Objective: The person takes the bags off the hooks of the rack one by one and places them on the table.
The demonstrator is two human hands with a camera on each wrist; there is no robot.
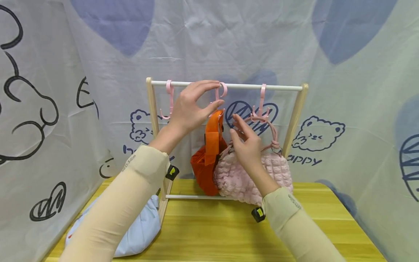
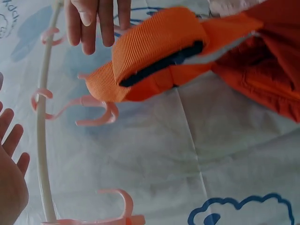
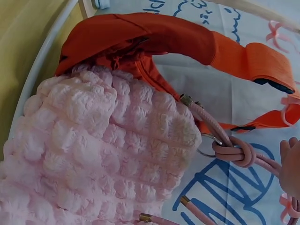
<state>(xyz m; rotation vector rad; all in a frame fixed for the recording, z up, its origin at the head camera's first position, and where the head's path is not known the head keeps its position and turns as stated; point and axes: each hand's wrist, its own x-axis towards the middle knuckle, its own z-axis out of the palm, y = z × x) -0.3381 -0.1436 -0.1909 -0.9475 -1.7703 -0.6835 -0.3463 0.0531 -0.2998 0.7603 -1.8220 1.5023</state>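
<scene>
My left hand [image 1: 193,105] is raised at the rack's top bar, fingers extended and thumb apart, close to the middle pink hook [image 1: 223,90]. In the left wrist view its fingers are spread beside the bar, holding nothing. From that hook hangs an orange bag [image 1: 204,171] by its webbing strap [image 2: 159,47]. My right hand [image 1: 246,145] is in front of a pink quilted bag [image 3: 108,150], its fingers loosely bent near the orange strap. The pink bag's cord handle [image 1: 273,131] loops over the right pink hook [image 1: 262,102].
A wooden rack with a white top bar [image 1: 284,87] stands on the yellow wood-grain table [image 1: 209,233]. Another pink hook [image 1: 170,94] hangs at the bar's left. A light blue cloth item [image 1: 140,233] lies beside the rack's left foot. Printed cloth surrounds the table.
</scene>
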